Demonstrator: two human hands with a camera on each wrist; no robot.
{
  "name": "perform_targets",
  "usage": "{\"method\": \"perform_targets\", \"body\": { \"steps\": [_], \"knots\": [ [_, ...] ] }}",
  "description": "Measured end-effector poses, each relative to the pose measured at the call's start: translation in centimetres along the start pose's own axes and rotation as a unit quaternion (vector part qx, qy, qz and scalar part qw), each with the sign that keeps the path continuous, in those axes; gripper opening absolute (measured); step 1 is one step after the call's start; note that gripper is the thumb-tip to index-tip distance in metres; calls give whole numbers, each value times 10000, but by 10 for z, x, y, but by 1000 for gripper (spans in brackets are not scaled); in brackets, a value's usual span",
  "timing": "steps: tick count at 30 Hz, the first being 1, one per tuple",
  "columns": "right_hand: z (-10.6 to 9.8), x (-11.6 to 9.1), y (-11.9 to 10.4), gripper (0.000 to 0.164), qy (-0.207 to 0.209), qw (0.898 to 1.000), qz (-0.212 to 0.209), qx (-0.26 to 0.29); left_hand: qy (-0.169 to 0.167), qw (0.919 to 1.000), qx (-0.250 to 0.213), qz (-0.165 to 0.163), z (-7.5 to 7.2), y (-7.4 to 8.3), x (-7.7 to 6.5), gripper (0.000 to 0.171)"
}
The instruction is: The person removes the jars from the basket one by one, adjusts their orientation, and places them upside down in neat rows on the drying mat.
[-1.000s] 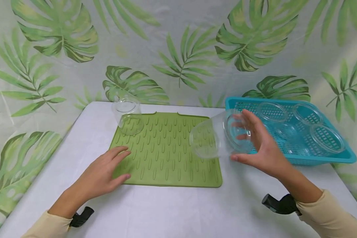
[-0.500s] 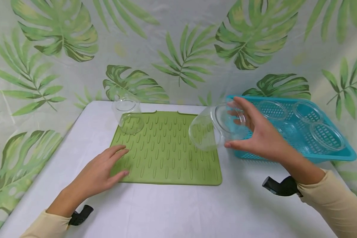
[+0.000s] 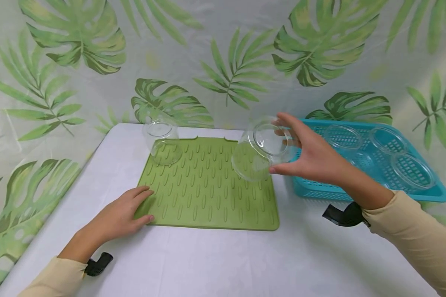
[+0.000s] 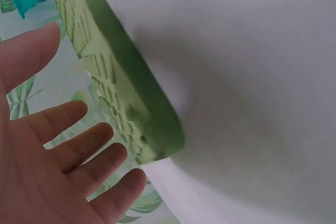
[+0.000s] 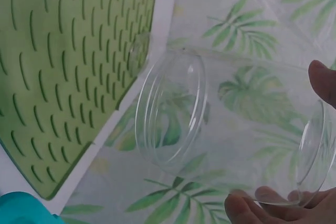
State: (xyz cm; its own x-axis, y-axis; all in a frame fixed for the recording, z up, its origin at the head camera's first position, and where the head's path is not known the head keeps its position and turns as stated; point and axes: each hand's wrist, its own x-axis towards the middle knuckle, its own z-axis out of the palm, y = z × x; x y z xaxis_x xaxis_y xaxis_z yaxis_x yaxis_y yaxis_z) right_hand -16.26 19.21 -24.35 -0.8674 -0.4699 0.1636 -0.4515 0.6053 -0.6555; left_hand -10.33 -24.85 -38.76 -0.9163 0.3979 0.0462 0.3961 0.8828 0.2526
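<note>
1. Clear, cylindrical drinking glass [image 3: 258, 150], one. Held tilted in the air by the right hand [image 3: 312, 154], over the back right corner of the mat (item 3). One end is clasped between the thumb and curled fingers.
2. Left hand [image 3: 124, 212]. Held at the left front corner of the mat, with fingers parted and slightly bent and thumb set apart; nothing is gripped. Whether the mat is touched cannot be told.
3. Green, rectangular mat [image 3: 208, 185] with raised oblong ribs. Laid on the white-covered tabletop [image 3: 215, 264], between the two hands.
4. Second clear, cylindrical glass [image 3: 164, 142]. Stood on the back left corner of the mat.
5. Turquoise, rectangular perforated basket [image 3: 319, 189]. Placed at the back right corner of the tabletop; three clear, round-rimmed glasses [image 3: 411, 173] are contained in it.
6. White cloth backdrop [image 3: 238, 82], green-leaf print. Hung behind the back edge of the tabletop.
</note>
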Motion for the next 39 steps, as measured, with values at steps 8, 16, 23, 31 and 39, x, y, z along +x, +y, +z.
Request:
{"method": "perform_targets", "body": {
  "steps": [8,16,23,31,39],
  "knots": [
    [5,14,-5,107,-273,9996,-62,-104,-142,9995,-289,76,9,-10,0,60],
    [11,27,-6,108,-410,9989,-175,-172,-251,9986,-452,-90,12,-14,-2,58],
    [13,39,-9,109,-499,9980,-212,-319,-268,9983,-499,-148,12,-13,-3,58],
    [18,49,-9,106,-655,9974,-246,-191,-222,9984,-486,-169,14,-13,-3,57],
    [26,63,1,107,-818,9964,-205,-64,-291,9981,-491,-241,14,-11,-1,59]
  ]
}}
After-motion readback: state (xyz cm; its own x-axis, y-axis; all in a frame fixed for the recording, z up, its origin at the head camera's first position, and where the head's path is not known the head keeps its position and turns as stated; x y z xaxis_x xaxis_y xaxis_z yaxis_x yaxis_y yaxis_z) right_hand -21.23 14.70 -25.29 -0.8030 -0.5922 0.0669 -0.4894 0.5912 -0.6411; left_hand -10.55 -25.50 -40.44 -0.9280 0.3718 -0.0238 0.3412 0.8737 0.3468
